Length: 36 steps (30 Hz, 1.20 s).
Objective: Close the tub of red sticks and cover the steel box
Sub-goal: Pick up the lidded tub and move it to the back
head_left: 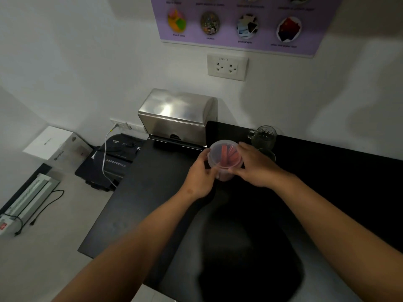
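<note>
A clear round plastic tub (224, 159) with red sticks inside sits on the black table (163, 192), a clear lid resting on its top. My left hand (201, 177) grips the tub's left side. My right hand (254, 164) holds the right rim, thumb on the lid's near edge. Behind the tub, against the wall, stands the steel box (176, 118); its curved steel cover is down over the top.
A glass mug (262, 136) stands just right of the tub, near my right hand. Left of the table, on the floor, are a black shredder (115, 158), a white cable, a white carton (51, 142) and a laminator (28, 201). A wall socket (226, 67) and purple poster hang above.
</note>
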Motion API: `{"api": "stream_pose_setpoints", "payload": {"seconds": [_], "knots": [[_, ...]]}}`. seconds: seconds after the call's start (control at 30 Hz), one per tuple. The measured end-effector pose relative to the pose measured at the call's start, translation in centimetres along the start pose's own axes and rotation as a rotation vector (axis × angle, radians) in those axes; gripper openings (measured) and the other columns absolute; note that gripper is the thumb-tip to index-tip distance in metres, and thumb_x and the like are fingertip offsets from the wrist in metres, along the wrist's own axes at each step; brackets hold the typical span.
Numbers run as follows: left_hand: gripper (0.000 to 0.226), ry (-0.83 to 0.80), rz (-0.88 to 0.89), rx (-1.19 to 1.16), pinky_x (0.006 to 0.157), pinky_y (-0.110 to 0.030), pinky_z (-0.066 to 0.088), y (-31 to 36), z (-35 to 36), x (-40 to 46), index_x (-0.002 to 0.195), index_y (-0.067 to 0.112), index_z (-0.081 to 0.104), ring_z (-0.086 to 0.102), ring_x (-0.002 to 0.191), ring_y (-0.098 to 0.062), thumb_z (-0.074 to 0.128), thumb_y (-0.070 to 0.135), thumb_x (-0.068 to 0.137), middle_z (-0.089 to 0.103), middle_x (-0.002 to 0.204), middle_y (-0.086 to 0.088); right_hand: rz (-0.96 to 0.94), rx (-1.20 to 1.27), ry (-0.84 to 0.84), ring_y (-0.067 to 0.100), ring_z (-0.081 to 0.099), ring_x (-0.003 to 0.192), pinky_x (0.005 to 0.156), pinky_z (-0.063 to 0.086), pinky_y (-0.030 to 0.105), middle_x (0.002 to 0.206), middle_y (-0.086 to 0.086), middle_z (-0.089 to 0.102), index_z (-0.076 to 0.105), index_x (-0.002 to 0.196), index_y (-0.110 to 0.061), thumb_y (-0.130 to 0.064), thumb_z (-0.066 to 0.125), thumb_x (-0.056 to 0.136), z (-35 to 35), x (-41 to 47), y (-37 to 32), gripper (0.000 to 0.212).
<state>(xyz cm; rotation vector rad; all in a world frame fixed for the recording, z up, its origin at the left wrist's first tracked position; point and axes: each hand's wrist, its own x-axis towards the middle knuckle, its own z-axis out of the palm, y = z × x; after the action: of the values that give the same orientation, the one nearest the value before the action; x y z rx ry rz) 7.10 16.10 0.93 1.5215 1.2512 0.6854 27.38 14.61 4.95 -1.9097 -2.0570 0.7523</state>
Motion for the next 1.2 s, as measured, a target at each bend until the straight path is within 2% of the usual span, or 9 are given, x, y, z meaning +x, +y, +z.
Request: {"api": "stream_pose_setpoints", "payload": {"seconds": [0.07, 0.1, 0.2, 0.33, 0.47, 0.6, 0.73, 1.1, 1.2], "knots": [[0.064, 0.013, -0.049, -0.010, 0.102, -0.052, 0.058, 0.7, 0.3, 1.5, 0.160, 0.019, 0.037, 0.068, 0.123, -0.038, 0.063, 0.005, 0.103, 0.066, 0.142, -0.011, -0.024, 0.025, 0.006, 0.026, 0.054, 0.130, 0.104, 0.046, 0.037, 0.139, 0.005, 0.055, 0.046, 0.149, -0.015, -0.048, 0.076, 0.088, -0.9, 1.0, 0.3, 0.075], [0.060, 0.023, -0.058, -0.013, 0.105, -0.054, 0.056, 1.0, 0.5, 2.2, 0.158, 0.018, 0.039, 0.067, 0.124, -0.040, 0.062, 0.004, 0.104, 0.066, 0.140, -0.012, -0.040, 0.046, 0.007, 0.026, 0.058, 0.124, 0.103, 0.049, 0.040, 0.135, 0.006, 0.057, 0.049, 0.147, -0.014, -0.046, 0.077, 0.087, -1.4, 1.4, 0.5, 0.073], [0.052, 0.052, -0.060, 0.014, 0.113, -0.049, 0.052, 1.8, 1.2, 4.1, 0.153, 0.014, 0.047, 0.066, 0.128, -0.030, 0.059, 0.001, 0.104, 0.067, 0.138, -0.013, -0.073, 0.089, 0.028, 0.024, 0.063, 0.115, 0.100, 0.051, 0.044, 0.129, 0.007, 0.061, 0.053, 0.144, -0.011, -0.041, 0.080, 0.087, -2.4, 2.5, 1.3, 0.069], [0.045, -0.017, -0.069, 0.032, 0.109, -0.037, 0.055, 3.2, 1.6, 6.3, 0.144, 0.010, 0.050, 0.065, 0.125, -0.028, 0.061, 0.000, 0.102, 0.066, 0.135, -0.015, -0.087, 0.121, 0.050, 0.024, 0.063, 0.116, 0.100, 0.052, 0.042, 0.131, 0.007, 0.061, 0.052, 0.144, -0.012, -0.043, 0.081, 0.086, -2.9, 3.7, 2.2, 0.072], [0.045, -0.030, -0.017, 0.215, 0.111, -0.049, 0.051, 4.0, 1.6, 8.2, 0.143, 0.011, 0.049, 0.066, 0.123, -0.032, 0.065, 0.012, 0.101, 0.066, 0.134, -0.013, -0.095, 0.058, 0.086, 0.028, 0.060, 0.116, 0.099, 0.052, 0.048, 0.129, 0.009, 0.061, 0.054, 0.139, -0.011, -0.042, 0.078, 0.087, -3.3, 5.1, 3.3, 0.065], [0.057, 0.031, -0.013, 0.251, 0.102, -0.031, 0.048, 4.4, 1.7, 9.4, 0.153, 0.007, 0.044, 0.064, 0.126, -0.036, 0.065, 0.007, 0.100, 0.065, 0.140, -0.019, -0.089, 0.016, 0.108, 0.033, 0.056, 0.123, 0.104, 0.047, 0.050, 0.136, 0.011, 0.060, 0.053, 0.141, -0.012, -0.040, 0.077, 0.088, -3.6, 6.4, 4.1, 0.065], [0.046, -0.025, 0.018, 0.265, 0.112, -0.052, 0.048, 4.7, 1.7, 10.2, 0.142, 0.000, 0.049, 0.065, 0.126, -0.040, 0.066, 0.007, 0.100, 0.066, 0.136, -0.021, -0.081, 0.021, 0.108, 0.033, 0.053, 0.128, 0.107, 0.044, 0.051, 0.144, 0.010, 0.057, 0.047, 0.150, -0.014, -0.039, 0.076, 0.089, -3.8, 7.4, 4.6, 0.072], [0.045, 0.010, 0.113, 0.353, 0.112, -0.046, 0.048, 5.5, 1.4, 10.4, 0.141, 0.000, 0.053, 0.064, 0.128, -0.033, 0.069, 0.011, 0.100, 0.066, 0.138, -0.018, -0.064, 0.106, 0.118, 0.032, 0.055, 0.129, 0.106, 0.047, 0.050, 0.146, 0.011, 0.055, 0.041, 0.153, -0.014, -0.032, 0.075, 0.093, -3.4, 8.1, 5.1, 0.072], [0.041, 0.015, 0.113, 0.352, 0.111, -0.047, 0.048, 5.2, 1.5, 10.4, 0.140, -0.004, 0.052, 0.063, 0.128, -0.035, 0.065, 0.009, 0.103, 0.064, 0.138, -0.021, -0.053, 0.193, 0.122, 0.028, 0.057, 0.126, 0.100, 0.050, 0.039, 0.144, 0.008, 0.053, 0.039, 0.152, -0.016, -0.030, 0.074, 0.094, -3.0, 8.1, 5.4, 0.069]]}}
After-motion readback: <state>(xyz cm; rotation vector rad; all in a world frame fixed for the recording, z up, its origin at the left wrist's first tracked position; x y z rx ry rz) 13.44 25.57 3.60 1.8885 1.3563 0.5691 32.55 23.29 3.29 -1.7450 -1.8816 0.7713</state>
